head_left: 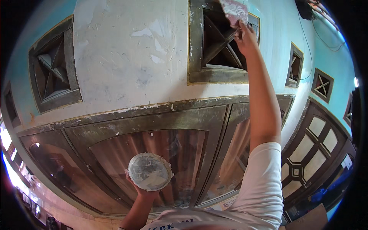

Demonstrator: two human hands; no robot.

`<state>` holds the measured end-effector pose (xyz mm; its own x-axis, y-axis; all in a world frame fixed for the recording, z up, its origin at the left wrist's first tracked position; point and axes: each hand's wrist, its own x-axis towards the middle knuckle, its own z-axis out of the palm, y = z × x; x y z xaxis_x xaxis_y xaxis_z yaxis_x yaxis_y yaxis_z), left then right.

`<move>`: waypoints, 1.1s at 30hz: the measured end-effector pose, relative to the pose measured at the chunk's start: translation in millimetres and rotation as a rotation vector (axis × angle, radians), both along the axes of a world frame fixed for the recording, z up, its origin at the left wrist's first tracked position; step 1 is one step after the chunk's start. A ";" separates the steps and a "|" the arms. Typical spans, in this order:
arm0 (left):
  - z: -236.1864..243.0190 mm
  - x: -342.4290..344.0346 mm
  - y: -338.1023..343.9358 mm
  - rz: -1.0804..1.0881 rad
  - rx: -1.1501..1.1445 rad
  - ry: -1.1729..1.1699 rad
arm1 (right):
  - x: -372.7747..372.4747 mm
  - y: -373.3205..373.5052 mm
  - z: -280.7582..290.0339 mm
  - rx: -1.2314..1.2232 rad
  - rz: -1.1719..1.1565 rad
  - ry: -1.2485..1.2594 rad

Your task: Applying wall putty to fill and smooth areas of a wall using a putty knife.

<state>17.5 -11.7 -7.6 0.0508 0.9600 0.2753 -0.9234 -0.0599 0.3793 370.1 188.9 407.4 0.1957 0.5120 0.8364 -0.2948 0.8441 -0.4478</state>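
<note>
At the lower middle, my left hand [143,190] grips a round, shallow tub [149,171] from beneath. Its face is smeared with white putty, and the fingers show only at its edges. My right arm reaches far up, and the right hand [246,37] pinches a flat pinkish scraper [234,13] coated in white paste. The scraper is in front of the upper part of a dark wooden vent frame [195,77] with crossed slats; whether it touches the wall cannot be told. Left of that frame, the pale wall [126,57] carries whiter patches.
Below runs a long wooden window frame [161,115] with paint-spattered edges, and brownish curtains hang behind its glass. Another vent [53,69] sits at the left. A panelled wooden door [312,143] stands at the right, and cables [306,46] hang at the upper right.
</note>
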 end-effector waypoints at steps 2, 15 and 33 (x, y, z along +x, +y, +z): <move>10.6 8.1 0.8 -0.046 0.024 0.024 | 14.7 -1.9 23.9 0.003 -0.053 0.038; 3.1 6.7 12.6 0.022 -0.103 -0.156 | -2.0 -23.6 -52.1 0.080 0.013 -0.106; 82.7 14.4 26.7 -0.133 0.004 -0.045 | -148.6 -181.4 -174.9 0.799 -0.616 -1.488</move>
<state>31.9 15.0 75.1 0.1645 0.9446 0.2840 -0.9395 0.0624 0.3369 221.5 7.5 232.5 -0.8868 0.0896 0.4533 0.3415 0.7879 0.5124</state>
